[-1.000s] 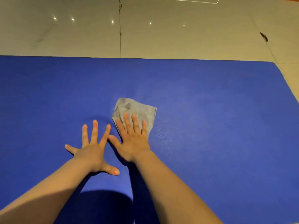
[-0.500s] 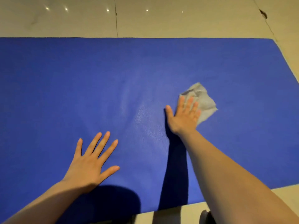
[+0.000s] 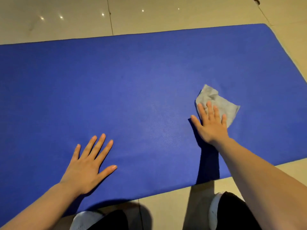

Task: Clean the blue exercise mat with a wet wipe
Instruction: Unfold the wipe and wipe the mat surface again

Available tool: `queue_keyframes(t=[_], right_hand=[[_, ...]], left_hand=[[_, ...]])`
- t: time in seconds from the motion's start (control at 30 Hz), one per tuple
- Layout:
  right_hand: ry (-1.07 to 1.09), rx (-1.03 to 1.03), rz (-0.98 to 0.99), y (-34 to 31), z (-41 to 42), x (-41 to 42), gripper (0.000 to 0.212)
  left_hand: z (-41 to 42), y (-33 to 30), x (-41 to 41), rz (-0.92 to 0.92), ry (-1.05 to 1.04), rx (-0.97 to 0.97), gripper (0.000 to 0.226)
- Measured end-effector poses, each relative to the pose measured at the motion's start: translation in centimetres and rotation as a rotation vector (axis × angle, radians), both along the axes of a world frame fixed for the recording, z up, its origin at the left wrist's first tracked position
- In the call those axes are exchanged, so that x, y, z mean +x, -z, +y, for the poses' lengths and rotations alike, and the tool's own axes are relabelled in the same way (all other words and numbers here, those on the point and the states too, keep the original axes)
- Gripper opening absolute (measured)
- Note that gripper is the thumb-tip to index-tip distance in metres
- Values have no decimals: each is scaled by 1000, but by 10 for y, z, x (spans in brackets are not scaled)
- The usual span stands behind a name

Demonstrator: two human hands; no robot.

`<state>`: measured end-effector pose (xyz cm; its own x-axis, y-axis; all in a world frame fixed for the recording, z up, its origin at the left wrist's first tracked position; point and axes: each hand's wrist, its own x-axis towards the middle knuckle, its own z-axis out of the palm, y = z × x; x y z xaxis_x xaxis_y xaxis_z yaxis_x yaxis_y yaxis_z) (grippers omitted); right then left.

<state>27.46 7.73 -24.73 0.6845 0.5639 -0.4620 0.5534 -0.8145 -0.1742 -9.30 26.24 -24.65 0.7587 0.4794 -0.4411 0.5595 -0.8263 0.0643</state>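
Note:
The blue exercise mat (image 3: 132, 83) lies flat on a tiled floor and fills most of the head view. A crumpled grey wet wipe (image 3: 221, 103) rests on the mat's right part. My right hand (image 3: 211, 123) presses flat on the wipe's near edge with straight fingers; part of the wipe is hidden under the palm. My left hand (image 3: 88, 165) lies flat on the mat near its front edge, fingers spread, holding nothing.
Beige floor tiles (image 3: 149, 14) surround the mat beyond its far edge and right end. My knees in dark trousers (image 3: 232, 211) and white shoes (image 3: 86, 219) sit on the floor just before the mat's front edge.
My right hand has slid the wipe from beside my left hand far to the right across the mat. The view has tilted and pulled back, showing the mat's front edge and my knees.

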Motion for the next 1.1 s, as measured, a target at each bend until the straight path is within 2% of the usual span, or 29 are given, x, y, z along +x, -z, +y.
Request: queue_keyframes(t=[0.1, 0.17, 0.3, 0.4, 0.47, 0.53, 0.73, 0.83, 0.9, 1.03, 1.1], right_hand=[[192, -27, 8, -1, -11, -9, 80], [229, -10, 9, 0, 11, -33, 89], [-171, 54, 8, 7, 51, -120, 95], [-438, 82, 63, 5, 49, -186, 94], [-562, 63, 67, 2, 43, -185, 84], [-591, 65, 75, -1, 31, -158, 73], [-64, 49, 1, 3, -57, -70, 65], [138, 11, -11, 2, -67, -69, 70], [174, 34, -15, 4, -52, -91, 78], [-221, 166, -13, 8, -19, -174, 80], [-387, 168, 31, 7, -16, -214, 82]], left_hand=[[-4, -3, -4, 10, -42, -56, 76], [-7, -3, 0, 30, -53, -58, 81], [-11, -1, 0, -24, -137, -82, 99], [-15, -4, -1, -52, -164, -81, 103], [-18, -8, 1, -67, -192, -93, 102], [-21, -10, 4, -56, -223, -128, 102], [-40, -26, -3, -102, -180, -113, 98], [-54, -23, -22, -30, -148, -140, 95], [-62, -16, -38, 16, -133, -142, 93], [-59, -14, -40, 4, -182, -141, 100], [-64, -14, -39, 49, -232, -153, 101]])
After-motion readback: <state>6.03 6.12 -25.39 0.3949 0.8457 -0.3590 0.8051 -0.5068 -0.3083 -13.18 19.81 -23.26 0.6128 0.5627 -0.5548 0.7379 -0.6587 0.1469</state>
